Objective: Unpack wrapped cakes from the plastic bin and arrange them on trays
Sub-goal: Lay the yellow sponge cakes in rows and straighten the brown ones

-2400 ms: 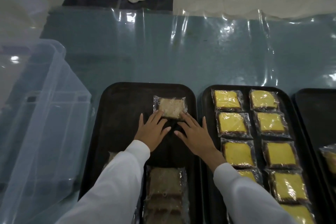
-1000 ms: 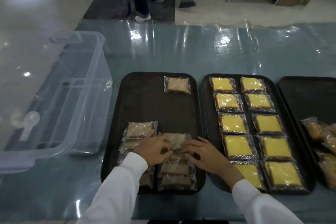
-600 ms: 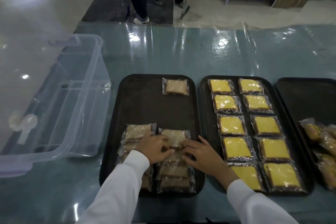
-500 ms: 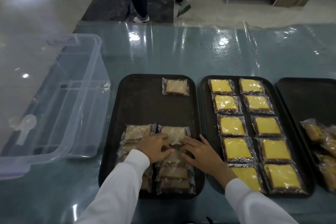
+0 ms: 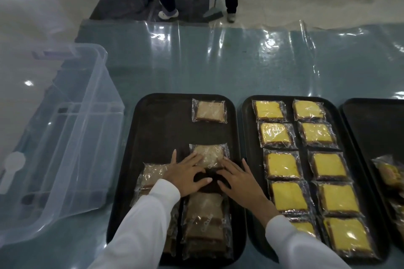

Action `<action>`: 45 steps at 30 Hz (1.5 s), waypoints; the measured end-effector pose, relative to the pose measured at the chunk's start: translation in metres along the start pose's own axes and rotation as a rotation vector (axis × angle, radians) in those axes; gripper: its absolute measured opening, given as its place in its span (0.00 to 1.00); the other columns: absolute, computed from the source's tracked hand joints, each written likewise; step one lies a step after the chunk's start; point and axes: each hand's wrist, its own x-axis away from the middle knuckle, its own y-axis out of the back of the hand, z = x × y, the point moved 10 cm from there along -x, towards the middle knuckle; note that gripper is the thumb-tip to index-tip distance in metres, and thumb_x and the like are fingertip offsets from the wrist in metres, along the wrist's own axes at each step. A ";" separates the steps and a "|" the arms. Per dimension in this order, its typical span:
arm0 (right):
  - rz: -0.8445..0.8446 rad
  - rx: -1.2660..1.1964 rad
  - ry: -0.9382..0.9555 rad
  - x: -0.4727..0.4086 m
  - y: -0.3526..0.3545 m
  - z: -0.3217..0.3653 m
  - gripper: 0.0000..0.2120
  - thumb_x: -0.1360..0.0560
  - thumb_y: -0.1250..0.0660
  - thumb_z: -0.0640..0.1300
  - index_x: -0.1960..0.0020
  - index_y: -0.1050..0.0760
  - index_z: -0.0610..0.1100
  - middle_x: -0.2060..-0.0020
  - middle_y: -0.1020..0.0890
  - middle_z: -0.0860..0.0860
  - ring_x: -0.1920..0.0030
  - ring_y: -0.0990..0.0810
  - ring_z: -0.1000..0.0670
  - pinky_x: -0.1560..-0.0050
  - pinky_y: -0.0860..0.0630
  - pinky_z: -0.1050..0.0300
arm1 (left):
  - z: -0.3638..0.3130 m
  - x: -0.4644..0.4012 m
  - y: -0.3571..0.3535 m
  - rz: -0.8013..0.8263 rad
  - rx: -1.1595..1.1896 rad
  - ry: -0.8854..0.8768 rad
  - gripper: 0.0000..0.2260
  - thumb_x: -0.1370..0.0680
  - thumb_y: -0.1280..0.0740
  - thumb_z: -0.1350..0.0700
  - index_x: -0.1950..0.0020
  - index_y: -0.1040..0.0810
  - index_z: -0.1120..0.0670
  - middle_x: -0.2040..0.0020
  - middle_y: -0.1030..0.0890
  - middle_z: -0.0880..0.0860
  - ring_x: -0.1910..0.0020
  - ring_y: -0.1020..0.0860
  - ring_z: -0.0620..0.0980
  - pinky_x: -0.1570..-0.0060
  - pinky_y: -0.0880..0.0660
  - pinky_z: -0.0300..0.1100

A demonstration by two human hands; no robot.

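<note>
The left hand lies flat with fingers spread, its fingertips resting on the near left edge of a wrapped brown cake. The right hand mirrors it, fingers straight and spread, touching the cake's near right edge. That cake sits apart in the right column of the left tray. At 12 o'clock from it, at the tray's far right corner, lies another brown cake. At 6 o'clock, overlapping brown cakes crowd the tray's near end, partly under the white sleeves. At 3 o'clock, the middle tray holds two columns of yellow cakes. At 9 o'clock stands the clear plastic bin on the glossy tabletop. Farther right, a third tray carries a few wrapped cakes at its edge.
</note>
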 end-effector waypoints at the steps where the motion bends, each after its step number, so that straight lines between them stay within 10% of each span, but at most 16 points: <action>1: -0.008 0.005 -0.006 -0.005 0.002 -0.003 0.20 0.18 0.44 0.59 0.31 0.23 0.55 0.21 0.34 0.55 0.19 0.40 0.54 0.21 0.44 0.32 | 0.002 -0.005 0.004 -0.008 0.005 0.000 0.28 0.20 0.51 0.29 0.29 0.25 0.40 0.16 0.49 0.42 0.18 0.57 0.42 0.26 0.67 0.69; 26: -0.125 -0.092 -0.153 -0.054 0.016 -0.024 0.16 0.17 0.37 0.47 0.30 0.26 0.52 0.19 0.37 0.54 0.17 0.46 0.51 0.21 0.45 0.30 | 0.024 -0.056 0.046 -0.227 0.063 -0.038 0.20 0.15 0.47 0.39 0.28 0.26 0.42 0.16 0.47 0.45 0.18 0.57 0.43 0.22 0.61 0.65; 45: -0.056 -0.224 0.091 0.044 0.013 0.041 0.16 0.18 0.39 0.56 0.34 0.23 0.56 0.31 0.23 0.60 0.27 0.30 0.60 0.21 0.38 0.48 | 0.008 0.075 0.022 -0.363 0.219 -0.127 0.11 0.19 0.33 0.45 0.38 0.19 0.46 0.33 0.22 0.44 0.31 0.27 0.45 0.25 0.39 0.50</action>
